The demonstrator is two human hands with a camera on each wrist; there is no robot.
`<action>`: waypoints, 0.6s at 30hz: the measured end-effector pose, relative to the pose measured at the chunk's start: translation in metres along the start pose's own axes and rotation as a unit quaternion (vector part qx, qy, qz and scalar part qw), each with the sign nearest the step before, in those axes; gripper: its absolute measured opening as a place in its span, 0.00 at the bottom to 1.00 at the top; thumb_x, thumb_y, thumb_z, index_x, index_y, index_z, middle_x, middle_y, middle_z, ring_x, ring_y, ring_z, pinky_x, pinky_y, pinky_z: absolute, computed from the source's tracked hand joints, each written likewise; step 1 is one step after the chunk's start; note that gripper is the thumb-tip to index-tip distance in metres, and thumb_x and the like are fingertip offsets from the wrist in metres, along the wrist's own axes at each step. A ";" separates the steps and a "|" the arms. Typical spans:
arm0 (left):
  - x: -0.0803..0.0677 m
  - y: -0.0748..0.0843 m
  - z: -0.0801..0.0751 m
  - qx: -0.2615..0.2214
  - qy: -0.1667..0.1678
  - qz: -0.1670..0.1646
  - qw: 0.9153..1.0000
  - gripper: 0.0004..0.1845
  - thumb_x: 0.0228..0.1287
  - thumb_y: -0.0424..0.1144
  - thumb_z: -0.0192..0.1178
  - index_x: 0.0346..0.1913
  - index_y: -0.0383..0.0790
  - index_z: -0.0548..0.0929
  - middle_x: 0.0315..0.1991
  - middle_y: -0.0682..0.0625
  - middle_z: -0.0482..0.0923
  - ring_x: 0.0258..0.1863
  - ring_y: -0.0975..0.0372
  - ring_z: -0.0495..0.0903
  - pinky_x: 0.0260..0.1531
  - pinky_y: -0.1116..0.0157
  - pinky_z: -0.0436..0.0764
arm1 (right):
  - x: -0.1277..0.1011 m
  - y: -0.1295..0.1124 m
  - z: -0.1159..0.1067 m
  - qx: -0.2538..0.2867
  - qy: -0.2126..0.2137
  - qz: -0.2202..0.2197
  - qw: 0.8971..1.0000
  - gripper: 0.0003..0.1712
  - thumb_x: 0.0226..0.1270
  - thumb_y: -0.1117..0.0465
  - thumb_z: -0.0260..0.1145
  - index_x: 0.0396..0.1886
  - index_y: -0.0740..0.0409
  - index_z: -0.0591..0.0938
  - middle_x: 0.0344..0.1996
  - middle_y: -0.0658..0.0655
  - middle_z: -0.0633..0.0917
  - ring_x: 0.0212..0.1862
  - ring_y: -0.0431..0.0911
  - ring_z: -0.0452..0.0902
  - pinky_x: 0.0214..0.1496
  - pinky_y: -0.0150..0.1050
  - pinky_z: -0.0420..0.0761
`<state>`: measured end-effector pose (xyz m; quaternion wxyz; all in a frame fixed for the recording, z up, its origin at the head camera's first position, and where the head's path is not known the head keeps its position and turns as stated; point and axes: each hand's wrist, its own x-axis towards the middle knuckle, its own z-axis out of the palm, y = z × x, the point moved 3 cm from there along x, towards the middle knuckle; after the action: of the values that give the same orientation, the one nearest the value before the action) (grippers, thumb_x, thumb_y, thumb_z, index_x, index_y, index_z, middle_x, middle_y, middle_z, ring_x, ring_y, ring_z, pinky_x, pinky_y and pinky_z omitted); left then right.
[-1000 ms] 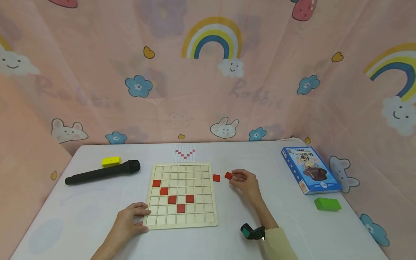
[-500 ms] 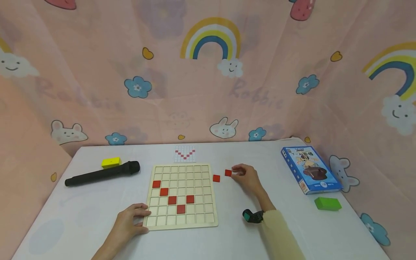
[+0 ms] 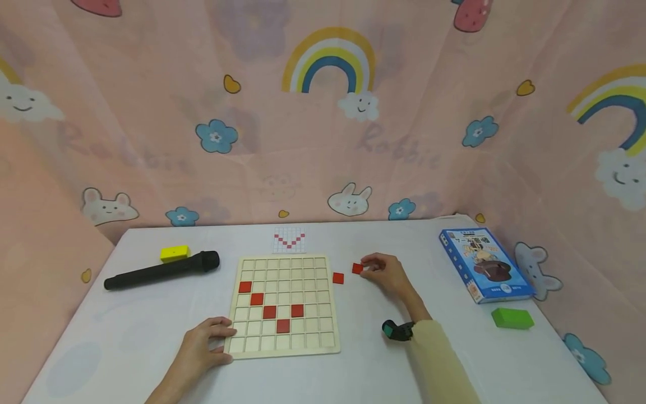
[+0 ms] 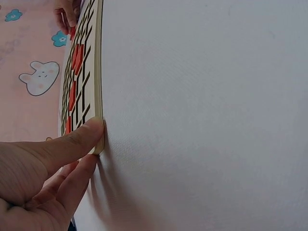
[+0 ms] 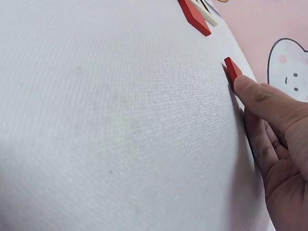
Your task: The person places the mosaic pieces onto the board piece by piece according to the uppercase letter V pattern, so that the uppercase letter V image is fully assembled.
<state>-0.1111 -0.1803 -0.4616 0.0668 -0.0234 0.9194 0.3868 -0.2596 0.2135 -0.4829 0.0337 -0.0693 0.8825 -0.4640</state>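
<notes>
A pale grid board (image 3: pixel 252 339) lies on the white table with several red tiles (image 3: pixel 283 326) set in its squares. My left hand (image 3: pixel 204 342) grips the board's near left corner, its thumb (image 4: pixel 89 130) on the corner and a finger against the edge. Right of the board, my right hand (image 3: pixel 387 275) pinches a small red square tile (image 5: pixel 233 69) between thumb and fingers, low over the tablecloth. Another loose red tile (image 3: pixel 338 278) lies between that hand and the board's right edge.
Behind the board lies a small pattern card (image 3: pixel 289 240) with a red V of squares. A black microphone (image 3: pixel 161 271) and yellow block (image 3: pixel 175 253) are at left. A blue box (image 3: pixel 487 265) and green block (image 3: pixel 512 318) sit at right. A black wrist strap (image 3: pixel 398 330) shows by the right sleeve.
My right hand has shifted slightly away toward the back of the table, and the tile at its fingers, tilted before, now sits straighter. The left hand stays at the board's corner.
</notes>
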 end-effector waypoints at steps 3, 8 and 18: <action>0.000 0.000 0.001 -0.004 0.003 0.007 1.000 0.23 0.30 0.23 0.77 0.39 0.30 0.87 0.48 0.45 0.78 0.48 0.50 0.77 0.36 0.66 0.85 | -0.002 0.004 -0.004 0.016 0.008 0.001 1.000 0.19 0.58 0.67 0.71 0.50 0.63 0.82 0.45 0.61 0.84 0.44 0.51 0.81 0.53 0.41 0.82; 0.000 0.000 0.001 0.007 0.003 0.010 1.000 0.23 0.30 0.23 0.77 0.39 0.31 0.87 0.48 0.46 0.78 0.49 0.50 0.77 0.38 0.65 0.85 | -0.005 0.008 -0.007 0.045 0.014 0.024 0.999 0.20 0.58 0.68 0.71 0.52 0.65 0.81 0.47 0.63 0.84 0.49 0.53 0.82 0.57 0.44 0.80; -0.001 0.001 0.001 0.001 0.003 0.006 1.000 0.23 0.30 0.23 0.77 0.39 0.30 0.87 0.48 0.45 0.78 0.48 0.50 0.77 0.37 0.66 0.85 | -0.018 -0.007 -0.010 0.065 0.025 0.062 0.996 0.20 0.60 0.67 0.69 0.52 0.65 0.81 0.47 0.63 0.84 0.50 0.53 0.81 0.57 0.44 0.80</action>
<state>-0.1106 -0.1791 -0.4611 0.0622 -0.0191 0.9203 0.3859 -0.2424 0.2204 -0.4718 0.0450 -0.0007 0.8535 -0.5192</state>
